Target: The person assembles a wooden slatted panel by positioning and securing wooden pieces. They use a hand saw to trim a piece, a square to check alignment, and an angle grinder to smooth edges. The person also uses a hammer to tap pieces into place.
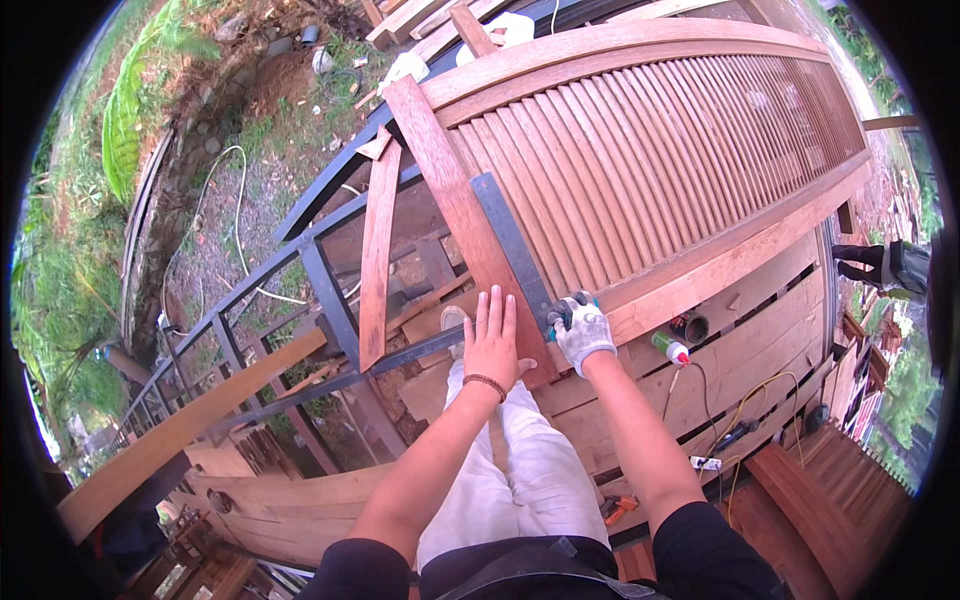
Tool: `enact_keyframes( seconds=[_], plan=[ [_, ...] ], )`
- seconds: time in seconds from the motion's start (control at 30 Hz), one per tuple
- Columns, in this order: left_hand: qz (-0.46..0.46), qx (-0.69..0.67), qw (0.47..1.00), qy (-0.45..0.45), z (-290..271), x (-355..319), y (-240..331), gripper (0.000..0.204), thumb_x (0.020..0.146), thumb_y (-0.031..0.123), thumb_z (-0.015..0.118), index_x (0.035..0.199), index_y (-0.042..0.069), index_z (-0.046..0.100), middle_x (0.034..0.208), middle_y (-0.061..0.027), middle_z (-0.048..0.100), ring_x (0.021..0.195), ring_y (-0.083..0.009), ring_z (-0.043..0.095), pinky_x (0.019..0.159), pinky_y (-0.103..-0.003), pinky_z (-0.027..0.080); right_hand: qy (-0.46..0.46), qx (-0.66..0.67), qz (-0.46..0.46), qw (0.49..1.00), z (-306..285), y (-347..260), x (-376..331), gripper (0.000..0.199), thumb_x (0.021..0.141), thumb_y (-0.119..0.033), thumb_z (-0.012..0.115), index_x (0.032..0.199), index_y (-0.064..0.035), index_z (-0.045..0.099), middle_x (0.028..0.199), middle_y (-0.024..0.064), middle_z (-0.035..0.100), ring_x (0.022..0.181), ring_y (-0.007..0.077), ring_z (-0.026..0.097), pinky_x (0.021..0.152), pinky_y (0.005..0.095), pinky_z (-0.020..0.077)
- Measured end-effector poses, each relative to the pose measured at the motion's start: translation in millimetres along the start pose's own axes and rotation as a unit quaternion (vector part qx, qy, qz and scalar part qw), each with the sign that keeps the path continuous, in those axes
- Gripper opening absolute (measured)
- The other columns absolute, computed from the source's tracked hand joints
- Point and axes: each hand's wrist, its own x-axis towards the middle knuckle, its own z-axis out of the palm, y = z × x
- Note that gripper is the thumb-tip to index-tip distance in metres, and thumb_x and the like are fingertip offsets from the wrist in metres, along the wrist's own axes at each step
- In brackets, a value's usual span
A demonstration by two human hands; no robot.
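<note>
— What are the two hands doing?

— The left hand (pixel 492 345) is bare, with a beaded band at the wrist. It lies flat, fingers spread and straight, on the near end of a reddish wooden board (pixel 455 210). So that grip is fully open and holds nothing; it only presses on the wood.

— And the other one?

— The right hand (pixel 582 332) wears a white work glove. Its grip is closed round the near end of a long dark metal ruler (pixel 510 245), just beside the left hand.

— Where does the ruler lie?

— Flat along the right edge of the board, running away from the person, between the board and the slats of a big louvred wooden door (pixel 650 150). The door lies flat, and the board rests slantwise across its left end.

— Anything else close by?

— A second, narrower plank (pixel 376 250) leans on a dark metal frame (pixel 330 290) to the left of the board. To the right of the gloved hand, on the plank floor (pixel 760 320), lie a green bottle with a red cap (pixel 668 347) and a small round tin (pixel 690 326). Yellow and black cables (pixel 745 410) trail further right. The person's pale trousers (pixel 530 470) show below the forearms.
</note>
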Motion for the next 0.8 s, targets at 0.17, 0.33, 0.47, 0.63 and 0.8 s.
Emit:
enact_keyframes(
  seconds=[0.17,0.33,0.47,0.63,0.8],
  plan=[
    [-0.002,-0.001,1.000,-0.003,1.2,0.1,-0.9,0.123,0.064,0.043,0.087,0.157,0.006,0.015,0.165,-0.0140,0.005,0.153,-0.0329,0.007,0.118,-0.056,0.024,0.005,0.002,0.006,1.000,-0.6,-4.2,-0.6,0.020,0.086,-0.021,0.065,0.100,-0.0069,0.067,0.111,0.0188,0.064,0.115,0.0349,0.055,0.097,0.0445,0.0472],
    [0.000,0.008,1.000,-0.012,-0.4,0.4,0.5,0.123,0.066,0.046,0.086,0.157,0.006,0.013,0.165,-0.0154,0.005,0.152,-0.0344,0.006,0.119,-0.054,0.022,0.017,0.003,0.002,1.000,7.8,2.5,-1.3,0.020,0.086,-0.021,0.065,0.100,-0.0066,0.067,0.113,0.0187,0.064,0.117,0.0349,0.054,0.099,0.0443,0.0462],
    [-0.002,0.008,1.000,-0.016,-2.2,0.3,0.5,0.124,0.065,0.045,0.086,0.157,0.006,0.012,0.165,-0.0154,0.005,0.152,-0.0343,0.007,0.119,-0.054,0.022,0.018,0.008,0.005,1.000,7.4,1.0,-2.2,0.021,0.086,-0.021,0.064,0.100,-0.0065,0.067,0.114,0.0191,0.063,0.116,0.0356,0.055,0.099,0.0441,0.0462],
    [-0.002,0.000,1.000,-0.005,0.3,-0.2,0.5,0.124,0.064,0.044,0.087,0.157,0.007,0.013,0.165,-0.0140,0.005,0.153,-0.0330,0.007,0.119,-0.055,0.023,0.021,0.004,0.008,1.000,11.5,3.0,-3.3,0.021,0.086,-0.022,0.064,0.101,-0.0068,0.067,0.117,0.0199,0.062,0.115,0.0357,0.056,0.099,0.0437,0.0466],
    [-0.001,0.013,1.000,-0.007,1.9,1.1,1.0,0.126,0.064,0.045,0.087,0.157,0.006,0.011,0.165,-0.0159,0.005,0.152,-0.0347,0.007,0.119,-0.054,0.022,0.023,-0.003,0.014,1.000,13.3,3.7,-2.7,0.022,0.087,-0.023,0.064,0.102,-0.0073,0.067,0.120,0.0194,0.060,0.116,0.0347,0.056,0.098,0.0437,0.0471]
  ],
)
